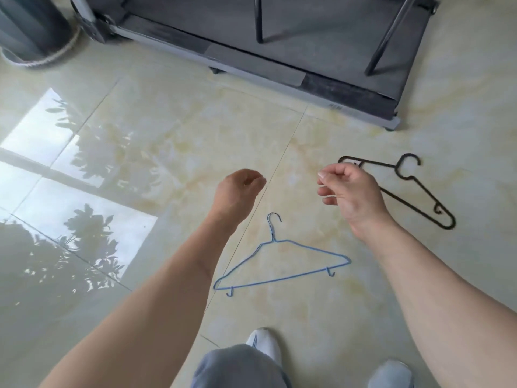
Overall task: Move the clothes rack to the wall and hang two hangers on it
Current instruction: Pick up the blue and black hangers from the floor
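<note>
A blue wire hanger (282, 261) lies flat on the tiled floor in front of my feet. To its right, a black plastic hanger (402, 186) also lies flat on the floor. My left hand (239, 191) hovers above and left of the blue hanger's hook, its fingers curled under and holding nothing. Over the left end of the black hanger is my right hand (349, 194), fingers bent but apart, empty. Two thin black legs (258, 21), perhaps of the clothes rack, stand at the top of the view; the rest of it is out of sight.
A dark treadmill (279, 60) lies across the top of the view, with the black legs on its belt. A grey cylinder (30, 23) with a white cord stands at the top left. My white shoes (265, 345) are at the bottom edge.
</note>
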